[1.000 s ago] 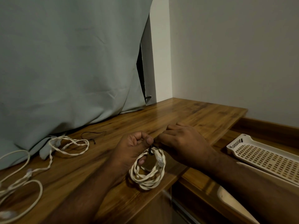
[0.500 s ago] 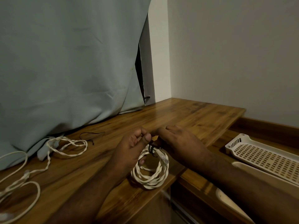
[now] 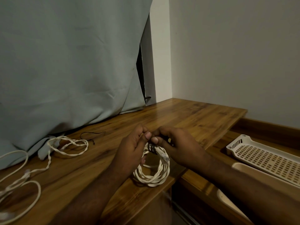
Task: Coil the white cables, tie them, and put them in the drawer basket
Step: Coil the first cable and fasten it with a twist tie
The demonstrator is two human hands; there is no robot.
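A: Where is the coil?

B: The coiled white cable (image 3: pixel 153 173) lies on the wooden desktop (image 3: pixel 186 117) at about 6 o'clock in the view, right at the desk's near edge. Its upper end is lifted between both hands.

A: And the hands?

B: The left hand (image 3: pixel 131 150) comes in from 7 o'clock, thumb and forefinger pinched together just above the coil, with a lower finger tucked inside the loop. The right hand (image 3: pixel 177 146) comes in from 4 o'clock, its thumb and fingers pinched narrow as well. The two pinches nearly touch.

A: Holding what?

B: A thin dark tie (image 3: pixel 151 147), wrapped several times around the top of the coil. The ends run up into the fingertips, though how they are gripped is too small to tell. A clear plug (image 3: pixel 164 155) sticks out just right of the wraps.

A: Other cables?

B: A loose white cable (image 3: pixel 68 146) sprawls at 9 o'clock, near the hem of the grey curtain (image 3: pixel 65 62), trailing toward 8 o'clock. A spare dark tie (image 3: pixel 92 135) lies on the wood between that cable and the hands.

A: The basket?

B: The white perforated basket (image 3: pixel 266 157) sits at 3 o'clock, lower than the desktop, well apart from the coil.
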